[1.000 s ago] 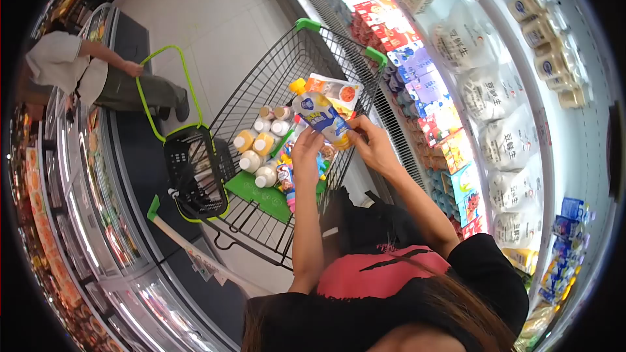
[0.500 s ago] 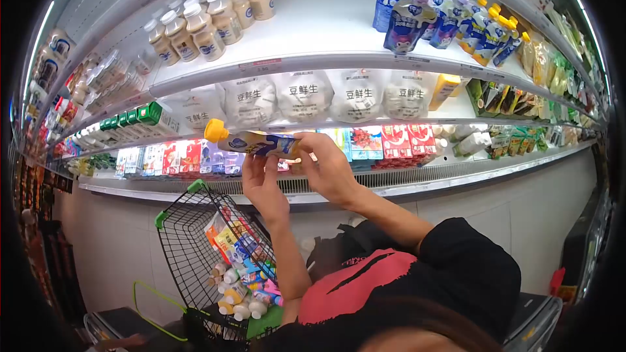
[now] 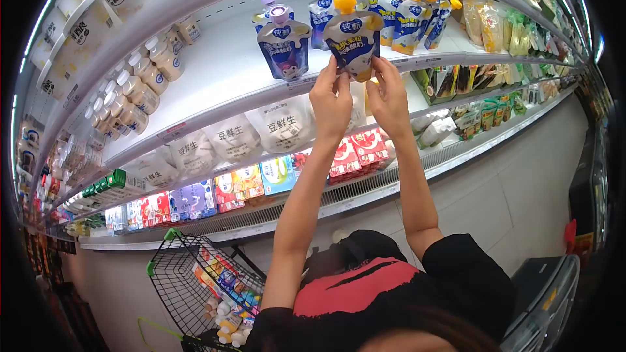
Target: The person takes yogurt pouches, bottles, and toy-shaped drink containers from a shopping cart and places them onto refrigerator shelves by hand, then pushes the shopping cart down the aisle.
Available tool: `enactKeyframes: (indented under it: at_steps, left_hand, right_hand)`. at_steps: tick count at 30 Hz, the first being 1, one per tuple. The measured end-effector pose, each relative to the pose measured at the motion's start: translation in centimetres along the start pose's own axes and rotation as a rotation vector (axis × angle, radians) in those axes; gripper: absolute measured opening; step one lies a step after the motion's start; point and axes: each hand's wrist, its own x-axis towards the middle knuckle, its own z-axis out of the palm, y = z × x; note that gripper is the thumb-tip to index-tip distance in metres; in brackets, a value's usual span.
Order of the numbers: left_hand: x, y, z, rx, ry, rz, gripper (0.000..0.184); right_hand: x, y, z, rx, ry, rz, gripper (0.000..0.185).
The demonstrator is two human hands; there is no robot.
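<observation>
A yellow-capped yogurt pouch [image 3: 353,36] stands upright between my hands at the front edge of the upper shelf [image 3: 222,65]. My left hand [image 3: 331,98] grips its lower left side, and my right hand [image 3: 388,94] pinches the lower right side. Just left of it is a purple-capped yogurt pouch [image 3: 283,45], untouched. More purple-capped pouches are partly hidden behind these two. To the right, several other yellow-capped pouches [image 3: 411,19] stand in a group.
Small white-capped bottles [image 3: 140,81] line the shelf at left. Round white packages [image 3: 280,124] sit one shelf lower, above colourful cartons [image 3: 238,186]. A black wire shopping cart [image 3: 189,267] holding several goods is at lower left. Packed vegetables [image 3: 502,32] lie at right.
The yellow-capped pouch has gone from lying sideways in front of the lower shelf to upright at the upper shelf. Both hands have moved up and right with it, and the view has turned.
</observation>
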Motion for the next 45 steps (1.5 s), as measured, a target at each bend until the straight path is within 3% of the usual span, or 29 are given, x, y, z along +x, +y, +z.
enactKeyframes:
  at_steps: [5, 9, 14, 21, 27, 29, 33, 35, 39, 43, 45]
  left_hand:
    - [2.9, -2.6, 7.6, -0.063, -0.032, 0.113, 0.049]
    - [3.7, -2.1, 11.5, -0.085, -0.206, 0.021, 0.05]
    - [4.1, -5.4, 17.5, -0.111, -0.249, 0.128, 0.06]
    - [5.3, -5.3, 20.2, 0.05, -0.376, 0.12, 0.059]
    - [5.6, -7.8, 22.6, 0.205, -0.286, 0.292, 0.06]
    - [5.6, -8.8, 23.0, 0.196, -0.38, 0.187, 0.062]
    - [5.1, -6.9, 23.0, 0.159, -0.411, 0.006, 0.063]
    - [4.4, -6.9, 22.8, 0.246, -0.306, 0.238, 0.06]
    - [1.0, -4.6, 19.5, 0.274, -0.25, 0.25, 0.049]
    - [-5.3, -2.3, 10.9, 0.193, -0.464, 0.035, 0.026]
    - [-9.4, -2.9, 5.3, 0.218, -0.507, -0.129, 0.024]
  right_hand:
    - [3.5, 5.0, -4.1, -0.105, 0.065, -0.013, 0.045]
    - [4.6, 6.6, -7.8, -0.176, 0.123, -0.011, 0.048]
    - [5.4, 9.3, -11.7, -0.244, 0.193, 0.029, 0.051]
    - [7.8, 15.2, -13.5, -0.233, 0.182, 0.023, 0.054]
    - [9.1, 17.3, -14.1, -0.149, 0.184, 0.152, 0.049]
    - [8.7, 18.5, -14.4, -0.314, 0.15, 0.1, 0.05]
    - [8.7, 17.9, -14.8, -0.387, 0.138, 0.064, 0.05]
    - [8.7, 17.5, -14.8, -0.489, 0.154, 0.068, 0.051]
    - [7.0, 14.0, -14.2, -0.53, 0.144, 0.086, 0.049]
    - [2.2, 7.8, -11.6, -0.451, 0.184, 0.099, 0.036]
    - [-2.2, 5.9, -8.2, -0.299, 0.072, 0.195, 0.031]
